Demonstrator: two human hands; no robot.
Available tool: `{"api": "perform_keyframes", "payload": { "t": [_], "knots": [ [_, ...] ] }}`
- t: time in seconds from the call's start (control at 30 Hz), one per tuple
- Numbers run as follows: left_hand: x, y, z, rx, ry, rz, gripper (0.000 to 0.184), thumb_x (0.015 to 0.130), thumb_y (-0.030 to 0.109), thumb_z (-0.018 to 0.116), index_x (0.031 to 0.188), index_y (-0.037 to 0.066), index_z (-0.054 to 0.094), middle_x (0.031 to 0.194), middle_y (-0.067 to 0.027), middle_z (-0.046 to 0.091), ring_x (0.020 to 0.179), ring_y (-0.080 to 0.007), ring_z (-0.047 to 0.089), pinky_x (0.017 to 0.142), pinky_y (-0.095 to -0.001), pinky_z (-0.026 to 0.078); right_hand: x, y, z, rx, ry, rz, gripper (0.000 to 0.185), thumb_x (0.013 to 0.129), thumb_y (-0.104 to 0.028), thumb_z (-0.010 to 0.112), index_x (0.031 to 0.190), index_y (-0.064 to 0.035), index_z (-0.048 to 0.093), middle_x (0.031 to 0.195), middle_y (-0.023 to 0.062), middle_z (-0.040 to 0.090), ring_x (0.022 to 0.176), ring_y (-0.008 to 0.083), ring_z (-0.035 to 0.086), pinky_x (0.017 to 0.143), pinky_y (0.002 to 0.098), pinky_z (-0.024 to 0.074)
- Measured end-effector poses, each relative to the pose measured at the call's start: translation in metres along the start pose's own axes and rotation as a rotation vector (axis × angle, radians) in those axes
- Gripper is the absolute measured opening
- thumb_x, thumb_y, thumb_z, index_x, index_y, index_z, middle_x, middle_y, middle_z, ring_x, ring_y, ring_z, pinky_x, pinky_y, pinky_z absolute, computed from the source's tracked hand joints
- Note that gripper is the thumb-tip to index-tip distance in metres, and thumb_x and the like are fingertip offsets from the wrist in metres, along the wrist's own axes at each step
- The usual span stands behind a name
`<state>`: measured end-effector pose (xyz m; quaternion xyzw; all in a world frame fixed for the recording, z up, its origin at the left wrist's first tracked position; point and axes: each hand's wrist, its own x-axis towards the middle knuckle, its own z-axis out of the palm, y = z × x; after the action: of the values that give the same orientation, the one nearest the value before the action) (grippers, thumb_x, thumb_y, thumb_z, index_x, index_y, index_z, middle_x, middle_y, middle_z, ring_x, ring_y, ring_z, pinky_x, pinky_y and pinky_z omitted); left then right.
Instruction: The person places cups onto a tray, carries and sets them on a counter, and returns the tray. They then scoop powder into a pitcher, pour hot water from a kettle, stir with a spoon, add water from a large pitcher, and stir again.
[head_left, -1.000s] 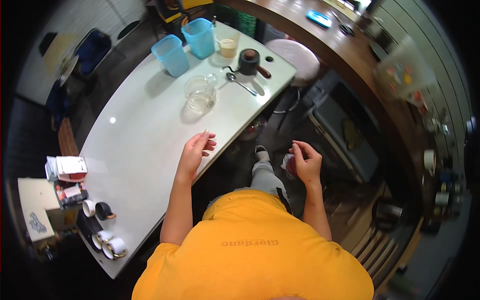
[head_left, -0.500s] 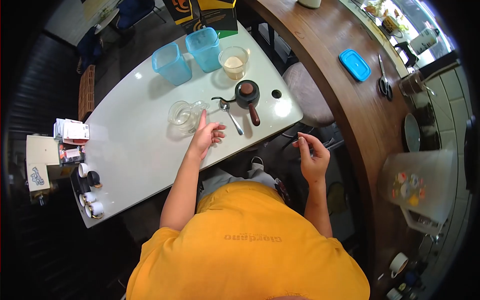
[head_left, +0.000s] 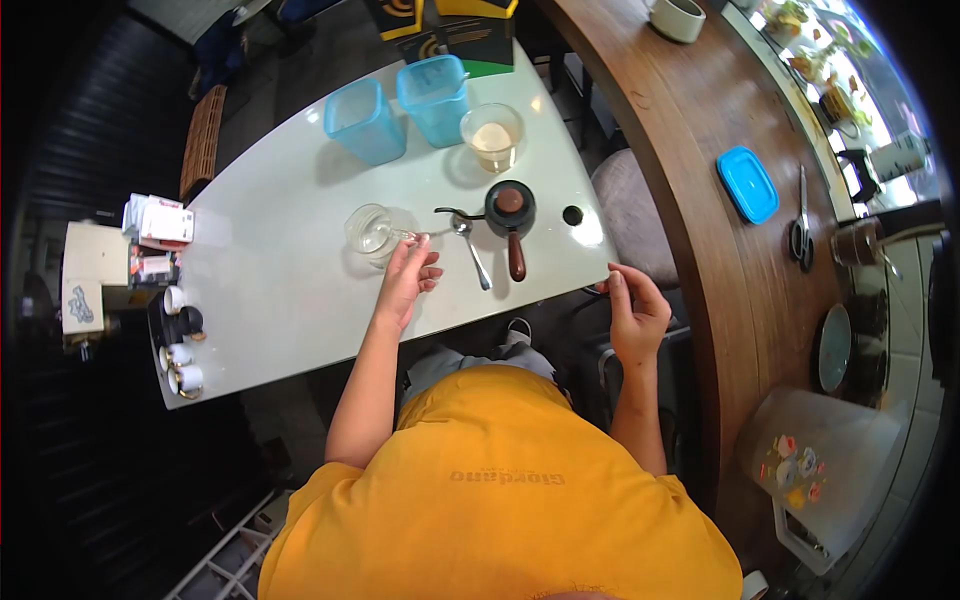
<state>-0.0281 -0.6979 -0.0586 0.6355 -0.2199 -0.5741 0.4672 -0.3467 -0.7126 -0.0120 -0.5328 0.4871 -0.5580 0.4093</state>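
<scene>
- Just beyond your left hand (head_left: 405, 275), the glass jug (head_left: 370, 237) is standing on the white table (head_left: 290, 270), its handle pointing towards your fingers.
- Your left hand is staying palm-inward with its fingers loosely bent and partly spread; its fingertips are meeting the jug's handle in the picture, but you cannot tell whether they are touching or gripping it.
- Your right hand (head_left: 638, 315) is hovering near the table's corner, fingers curling and thumb drawing close to the index fingertip; whether anything small is being pinched, you cannot tell.
- Between your hands and a little farther out, the spoon (head_left: 476, 262) is lying with its bowl away from you.
- Just right of the spoon, the black pot (head_left: 510, 207) is sitting with its brown handle pointing back towards you.
- Beyond the pot, the clear cup (head_left: 492, 140) is holding something cream-coloured.
- Farther out past your left hand, two blue tubs (head_left: 366, 125) are standing side by side.
- Well to the left of your left hand, white mugs (head_left: 184, 380) are standing near the table's end.
- Beyond your right hand, the round stool (head_left: 632, 215) is standing between the table and the wooden counter (head_left: 690, 170).
- Right of your right hand, the blue lid (head_left: 747, 185) and the scissors (head_left: 801, 230) are lying on that counter.
</scene>
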Motion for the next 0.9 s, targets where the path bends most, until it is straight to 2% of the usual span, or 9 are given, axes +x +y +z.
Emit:
{"api": "perform_keyframes", "payload": {
  "t": [0.03, 0.2, 0.3, 0.4, 0.5, 0.57, 0.67, 0.73, 0.9],
  "knots": [
    [-0.003, -0.001, -0.003, -0.01, 0.019, 0.001, 0.041, 0.094, 0.041, 0.056, 0.125, 0.015, 0.049, 0.1, -0.0048, 0.059, 0.083, -0.014, 0.059, 0.069, -0.0263, 0.045, 0.007, 0.0, 0.004, 0.005, -0.021, 0.0, 0.012, 0.09, -0.001, 0.06, 0.099, 0.0044, 0.066, 0.078, 0.0071, 0.068, 0.074, 0.0095, 0.063, 0.07, 0.0224, 0.0484],
    [-0.016, -0.004, -0.016, 0.109, 0.144, 0.051, 0.037, 0.093, 0.046, 0.055, 0.099, 0.009, 0.058, 0.097, -0.0025, 0.058, 0.075, -0.0091, 0.056, 0.065, -0.0237, 0.044, 0.04, -0.005, 0.033, -0.032, -0.093, -0.105, 0.013, 0.089, -0.002, 0.061, 0.099, 0.0043, 0.066, 0.076, 0.0062, 0.068, 0.072, 0.0078, 0.061, 0.07, 0.0222, 0.0468],
    [-0.02, -0.005, -0.033, 0.141, 0.122, 0.048, 0.036, 0.094, 0.045, 0.054, 0.094, 0.01, 0.061, 0.091, 0.0014, 0.059, 0.075, -0.0081, 0.055, 0.067, -0.0237, 0.043, 0.061, -0.004, 0.059, -0.057, -0.128, -0.14, 0.014, 0.09, -0.004, 0.061, 0.1, 0.0038, 0.067, 0.075, 0.0056, 0.068, 0.071, 0.0073, 0.061, 0.068, 0.022, 0.0467],
    [-0.021, -0.005, -0.051, 0.201, 0.093, 0.075, 0.035, 0.094, 0.045, 0.054, 0.091, 0.011, 0.061, 0.088, 0.0037, 0.059, 0.076, -0.0077, 0.053, 0.068, -0.0239, 0.043, 0.08, -0.012, 0.09, -0.061, -0.166, -0.07, 0.018, 0.089, -0.008, 0.064, 0.104, 0.0009, 0.066, 0.079, 0.0044, 0.068, 0.07, 0.0056, 0.06, 0.063, 0.0204, 0.0453],
    [-0.022, 0.0, -0.07, 0.264, 0.091, 0.071, 0.035, 0.094, 0.044, 0.054, 0.091, 0.01, 0.062, 0.086, 0.0041, 0.058, 0.076, -0.0073, 0.051, 0.069, -0.0246, 0.042, 0.105, -0.013, 0.118, -0.205, -0.253, -0.12, 0.023, 0.091, -0.008, 0.062, 0.111, 0.0017, 0.062, 0.086, 0.004, 0.066, 0.077, 0.0064, 0.061, 0.068, 0.0199, 0.0474],
    [-0.026, 0.008, -0.078, 0.272, 0.077, 0.082, 0.034, 0.095, 0.043, 0.054, 0.09, 0.01, 0.062, 0.085, 0.004, 0.058, 0.075, -0.0071, 0.051, 0.068, -0.024, 0.042, 0.119, -0.021, 0.142, -0.117, -0.263, -0.054, 0.032, 0.089, -0.01, 0.065, 0.118, 0.0023, 0.059, 0.088, 0.0047, 0.066, 0.076, 0.0064, 0.06, 0.067, 0.0201, 0.0478],
    [-0.025, 0.009, -0.1, 0.284, 0.033, 0.098, 0.033, 0.095, 0.04, 0.054, 0.09, 0.008, 0.061, 0.082, 0.0036, 0.058, 0.074, -0.0067, 0.051, 0.068, -0.0225, 0.042, 0.146, -0.023, 0.178, -0.146, -0.212, -0.089, 0.042, 0.088, -0.016, 0.067, 0.123, 0.0037, 0.055, 0.09, 0.0071, 0.066, 0.075, 0.0081, 0.061, 0.068, 0.0215, 0.0484],
    [-0.022, 0.01, -0.115, 0.286, -0.005, 0.11, 0.032, 0.095, 0.039, 0.054, 0.09, 0.008, 0.062, 0.081, 0.0033, 0.058, 0.074, -0.0066, 0.051, 0.067, -0.0216, 0.041, 0.164, -0.02, 0.197, -0.338, -0.139, -0.041, 0.057, 0.084, -0.029, 0.07, 0.127, 0.0029, 0.053, 0.095, 0.0106, 0.069, 0.078, 0.0154, 0.066, 0.073, 0.0277, 0.0502],
    [-0.015, 0.01, -0.145, 0.256, -0.066, 0.218, 0.032, 0.095, 0.035, 0.057, 0.092, 0.003, 0.062, 0.079, 0.0026, 0.058, 0.071, -0.0067, 0.05, 0.064, -0.0221, 0.041, 0.193, -0.003, 0.241, -0.358, -0.097, -0.053, 0.057, 0.083, -0.032, 0.069, 0.125, 0.0029, 0.054, 0.094, 0.011, 0.069, 0.082, 0.0176, 0.066, 0.076, 0.0299, 0.0496]
  ]
}}
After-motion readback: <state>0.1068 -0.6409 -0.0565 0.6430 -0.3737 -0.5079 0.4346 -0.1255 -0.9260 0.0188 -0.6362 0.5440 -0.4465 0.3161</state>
